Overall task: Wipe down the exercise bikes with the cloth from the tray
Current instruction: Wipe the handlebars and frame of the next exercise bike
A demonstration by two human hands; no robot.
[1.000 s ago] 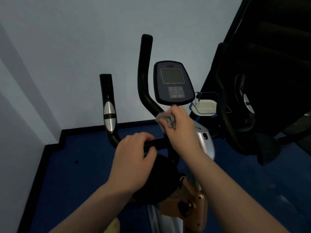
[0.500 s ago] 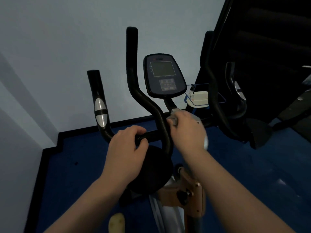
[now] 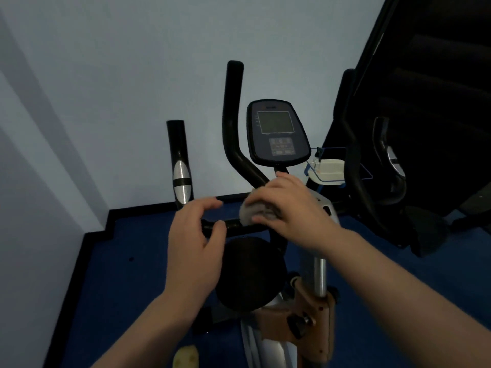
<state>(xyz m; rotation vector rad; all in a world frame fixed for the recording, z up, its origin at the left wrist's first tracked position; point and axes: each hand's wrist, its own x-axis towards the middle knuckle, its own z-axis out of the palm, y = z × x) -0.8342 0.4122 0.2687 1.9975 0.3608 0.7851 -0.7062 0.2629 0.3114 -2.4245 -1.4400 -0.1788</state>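
An exercise bike stands in front of me with black handlebars point(image 3: 233, 123) and a dark console point(image 3: 277, 134). My right hand point(image 3: 287, 208) is shut on a grey cloth point(image 3: 252, 211), pressing it onto the horizontal handlebar bar point(image 3: 233, 225) near the centre post. My left hand point(image 3: 196, 235) hovers just left of the cloth with its fingers spread and curved, off the bar. A white tray point(image 3: 326, 171) in a blue wire holder sits behind the console to the right.
A second, darker bike point(image 3: 382, 166) stands close on the right. The black round seat point(image 3: 249, 272) and a tan adjustment bracket point(image 3: 310, 312) lie below my hands. Pale walls meet at a corner on the left; the floor point(image 3: 127, 274) is blue.
My left hand has let go of the handlebar bar and opened. My right hand has slid the cloth leftward and down from the centre post onto the horizontal bar.
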